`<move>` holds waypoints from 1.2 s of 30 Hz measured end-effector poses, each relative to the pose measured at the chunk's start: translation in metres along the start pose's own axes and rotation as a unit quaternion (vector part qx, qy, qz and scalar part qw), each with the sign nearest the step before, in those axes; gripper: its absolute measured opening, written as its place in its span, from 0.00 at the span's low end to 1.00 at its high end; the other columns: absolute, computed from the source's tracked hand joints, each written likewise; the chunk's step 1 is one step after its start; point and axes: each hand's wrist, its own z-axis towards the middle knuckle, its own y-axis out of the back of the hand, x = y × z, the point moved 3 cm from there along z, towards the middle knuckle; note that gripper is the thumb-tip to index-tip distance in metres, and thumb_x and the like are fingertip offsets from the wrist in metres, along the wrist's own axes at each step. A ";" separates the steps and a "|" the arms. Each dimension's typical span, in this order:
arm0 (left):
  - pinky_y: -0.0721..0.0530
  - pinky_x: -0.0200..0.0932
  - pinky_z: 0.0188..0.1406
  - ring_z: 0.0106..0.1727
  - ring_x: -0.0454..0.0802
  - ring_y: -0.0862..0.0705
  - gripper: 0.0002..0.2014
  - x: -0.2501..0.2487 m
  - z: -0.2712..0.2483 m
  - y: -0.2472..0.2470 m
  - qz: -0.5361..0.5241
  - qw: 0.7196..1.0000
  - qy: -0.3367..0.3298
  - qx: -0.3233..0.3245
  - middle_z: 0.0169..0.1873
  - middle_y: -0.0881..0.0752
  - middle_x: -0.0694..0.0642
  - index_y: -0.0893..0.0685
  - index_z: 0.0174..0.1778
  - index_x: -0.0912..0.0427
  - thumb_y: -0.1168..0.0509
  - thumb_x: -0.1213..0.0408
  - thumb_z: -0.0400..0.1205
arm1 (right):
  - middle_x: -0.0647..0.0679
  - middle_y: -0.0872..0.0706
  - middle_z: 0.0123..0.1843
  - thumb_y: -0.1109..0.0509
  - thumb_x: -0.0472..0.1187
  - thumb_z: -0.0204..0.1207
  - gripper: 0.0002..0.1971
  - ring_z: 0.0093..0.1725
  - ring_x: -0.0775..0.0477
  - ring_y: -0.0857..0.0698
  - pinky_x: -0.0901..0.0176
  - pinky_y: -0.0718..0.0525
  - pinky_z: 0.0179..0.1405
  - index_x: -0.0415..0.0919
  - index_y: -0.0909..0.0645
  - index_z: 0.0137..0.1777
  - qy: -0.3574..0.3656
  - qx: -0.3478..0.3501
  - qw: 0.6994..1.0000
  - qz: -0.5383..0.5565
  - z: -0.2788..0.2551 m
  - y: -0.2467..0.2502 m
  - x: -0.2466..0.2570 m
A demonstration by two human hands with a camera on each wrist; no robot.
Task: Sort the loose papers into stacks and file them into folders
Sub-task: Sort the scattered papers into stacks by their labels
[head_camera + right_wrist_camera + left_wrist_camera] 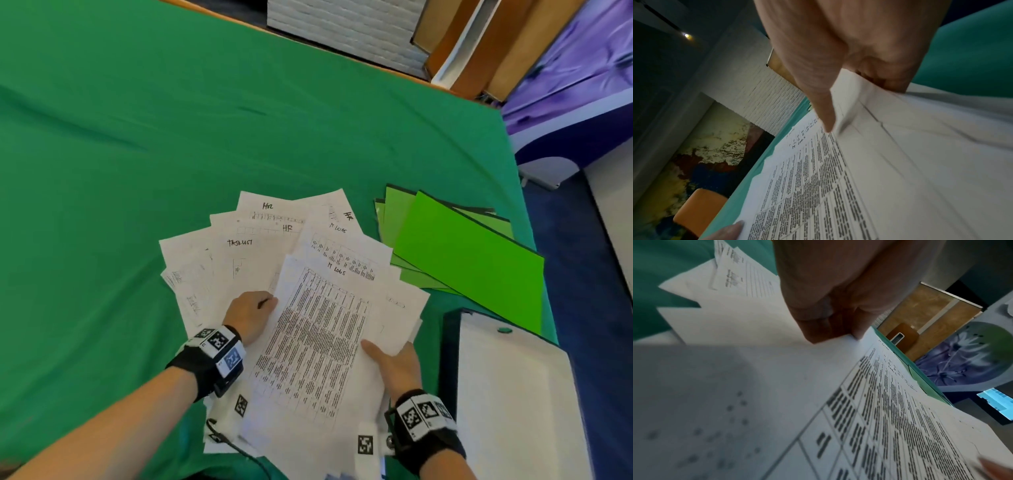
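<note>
The green-draped table (137,137) carries a fan of loose papers (246,246) near its right side, with green folders (469,253) further right and an open binder (513,394) at the near right. The papers look light, limp and slippery, so edges seem the best hold. The top sheet (318,342), headed "IT LOGS", is pinched at its left edge by the left hand (250,315), while the right hand (394,363) grips its right edge, thumb on top.
</note>
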 end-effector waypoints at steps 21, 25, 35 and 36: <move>0.27 0.40 0.34 0.34 0.49 0.21 0.15 0.006 0.008 0.000 -0.102 0.993 0.019 -0.047 0.30 0.16 0.53 0.16 0.32 0.59 0.32 0.56 0.82 | 0.35 0.13 0.51 0.38 0.48 0.84 0.17 0.51 0.35 0.15 0.43 0.17 0.57 0.34 0.17 0.54 0.062 -0.147 0.982 -0.104 -0.002 0.026 -0.004; 0.30 0.40 0.32 0.32 0.49 0.25 0.16 0.007 0.011 0.005 -0.087 0.994 0.024 -0.069 0.28 0.20 0.51 0.22 0.28 0.55 0.28 0.56 0.79 | 0.30 0.16 0.55 0.44 0.44 0.87 0.18 0.55 0.30 0.18 0.45 0.22 0.57 0.30 0.20 0.58 0.055 -0.213 0.973 -0.076 -0.005 0.049 -0.001; 0.35 0.42 0.28 0.28 0.49 0.33 0.23 -0.008 0.007 -0.009 -0.043 0.997 0.002 -0.057 0.24 0.31 0.50 0.32 0.28 0.56 0.26 0.53 0.77 | 0.37 0.16 0.55 0.43 0.43 0.86 0.14 0.51 0.38 0.19 0.46 0.20 0.58 0.36 0.22 0.61 0.038 -0.171 0.984 -0.027 -0.009 0.046 -0.012; 0.35 0.43 0.28 0.28 0.49 0.32 0.23 -0.008 0.008 -0.010 -0.023 0.998 0.001 -0.058 0.25 0.30 0.51 0.33 0.29 0.56 0.26 0.52 0.77 | 0.38 0.17 0.54 0.44 0.42 0.87 0.12 0.50 0.39 0.19 0.49 0.21 0.56 0.36 0.22 0.58 0.049 -0.176 0.983 -0.019 -0.011 0.048 -0.010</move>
